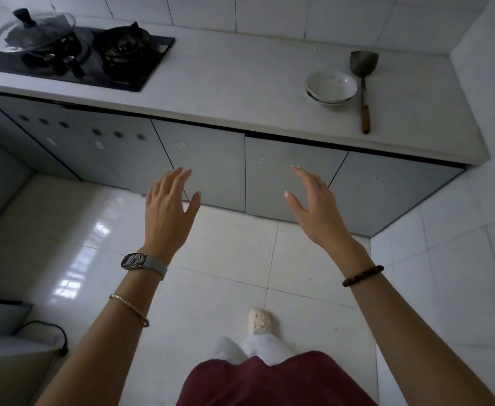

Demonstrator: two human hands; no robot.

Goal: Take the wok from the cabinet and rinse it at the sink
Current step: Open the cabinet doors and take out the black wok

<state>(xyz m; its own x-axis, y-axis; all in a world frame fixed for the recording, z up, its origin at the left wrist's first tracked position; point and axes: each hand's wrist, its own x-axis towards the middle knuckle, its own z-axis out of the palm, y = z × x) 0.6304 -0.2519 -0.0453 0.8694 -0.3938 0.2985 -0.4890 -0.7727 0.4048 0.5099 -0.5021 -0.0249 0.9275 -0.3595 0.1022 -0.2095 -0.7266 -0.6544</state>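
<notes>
A row of grey cabinet doors (211,168) runs under the white counter, all closed. No wok shows, and no sink is in view. My left hand (168,206) is held out in front of the doors with fingers straight, holding nothing. My right hand (316,203) is raised beside it, palm turned inward, fingers straight and empty. Both hands hover in the air short of the doors, touching nothing.
On the counter (240,83) sit a black gas hob (88,60) with a glass lid (32,32) on its left burner, stacked white bowls (331,87) and a metal spatula (363,83). A tiled wall closes the right side. I stand on a glossy tiled floor (225,259).
</notes>
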